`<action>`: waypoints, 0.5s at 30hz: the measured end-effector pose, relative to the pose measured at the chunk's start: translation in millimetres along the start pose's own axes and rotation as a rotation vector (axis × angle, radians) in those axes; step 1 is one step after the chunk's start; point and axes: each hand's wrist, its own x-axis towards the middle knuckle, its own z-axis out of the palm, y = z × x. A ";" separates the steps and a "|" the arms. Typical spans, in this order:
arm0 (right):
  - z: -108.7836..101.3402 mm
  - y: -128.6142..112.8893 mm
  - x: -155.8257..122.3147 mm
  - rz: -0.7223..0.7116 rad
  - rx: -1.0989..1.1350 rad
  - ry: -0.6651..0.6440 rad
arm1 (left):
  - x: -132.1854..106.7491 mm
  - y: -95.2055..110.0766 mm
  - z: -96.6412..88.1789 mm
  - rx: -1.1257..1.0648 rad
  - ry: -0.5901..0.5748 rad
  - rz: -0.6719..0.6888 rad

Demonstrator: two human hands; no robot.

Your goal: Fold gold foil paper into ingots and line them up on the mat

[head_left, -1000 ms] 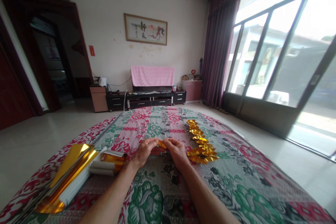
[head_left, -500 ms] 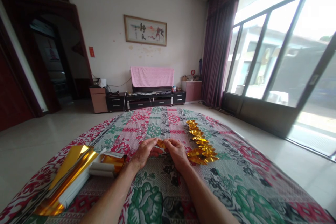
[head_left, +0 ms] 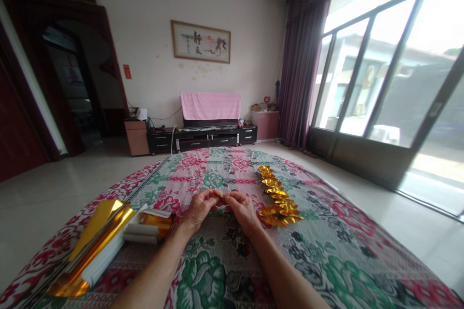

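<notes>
My left hand (head_left: 200, 208) and my right hand (head_left: 242, 208) meet over the flowered cloth (head_left: 326, 251), fingertips pinched together on a small piece of gold foil paper (head_left: 219, 194). Only a sliver of the foil shows between the fingers. To the right of my right hand lies a row of several folded gold foil pieces (head_left: 277, 196), running away from me. At my left lies a stack of gold foil sheets (head_left: 92, 244), with small curled sheets (head_left: 152, 225) beside it near my left wrist.
The cloth covers a low round surface on a tiled floor (head_left: 47, 193). A dark TV cabinet (head_left: 203, 136) with a pink cover stands by the far wall. Large windows (head_left: 391, 72) and purple curtains fill the right side. A dark doorway is at the left.
My two hands have drawn closer together, and the fingertips now cover more of the gold foil piece than before. Everything else on the cloth is where it was.
</notes>
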 end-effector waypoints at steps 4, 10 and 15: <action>2.3 1.9 1.3 0.028 -0.013 0.025 | 1.3 -0.8 -0.1 -0.001 0.046 0.023; 4.3 7.5 3.0 -0.009 0.048 0.016 | 3.1 -5.1 1.5 -0.078 0.058 0.008; 4.3 6.5 3.6 -0.047 0.044 0.039 | 2.3 -4.9 0.9 -0.122 0.032 0.003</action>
